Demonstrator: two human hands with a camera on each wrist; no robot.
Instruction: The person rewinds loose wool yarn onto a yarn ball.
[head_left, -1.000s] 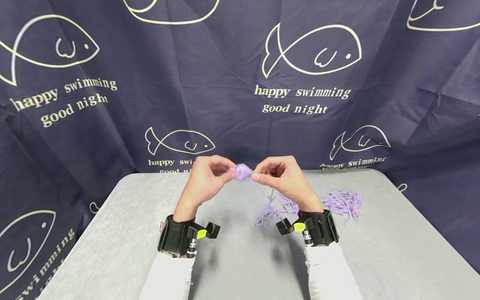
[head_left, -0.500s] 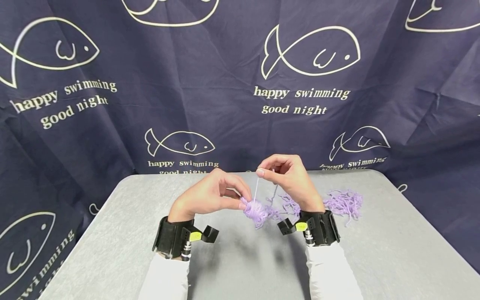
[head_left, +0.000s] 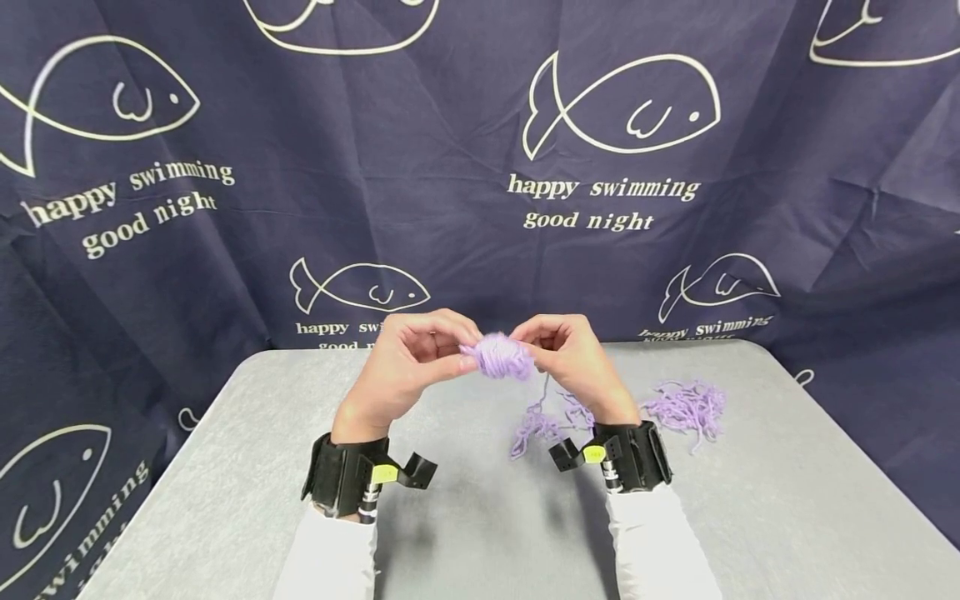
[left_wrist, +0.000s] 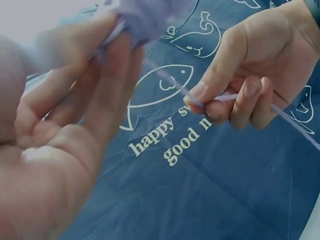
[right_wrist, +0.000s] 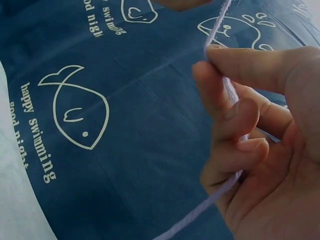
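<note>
A small wound bundle of purple yarn (head_left: 504, 357) is held up over the table by my left hand (head_left: 405, 362), which pinches its left end between thumb and fingers. In the left wrist view the bundle (left_wrist: 150, 20) shows at the top, partly blurred. Just right of it, my right hand (head_left: 573, 362) pinches a single yarn strand (right_wrist: 231, 90) between thumb and forefinger. That strand runs from the bundle, through the curled fingers of the right hand (right_wrist: 265, 125), and trails down. From below the right hand it leads toward a loose yarn tangle (head_left: 538, 427) on the table.
Another heap of loose purple yarn (head_left: 688, 407) lies right of the right wrist on the grey table (head_left: 480, 533). Behind the table hangs a dark blue cloth (head_left: 450, 183) with fish outlines and lettering. Each wrist wears a black camera strap (head_left: 341, 475).
The left hand dipped with the bundle half a second ago, then rose again with it. The right hand, higher and apart then with a taut strand, is now lower and close beside the bundle.
</note>
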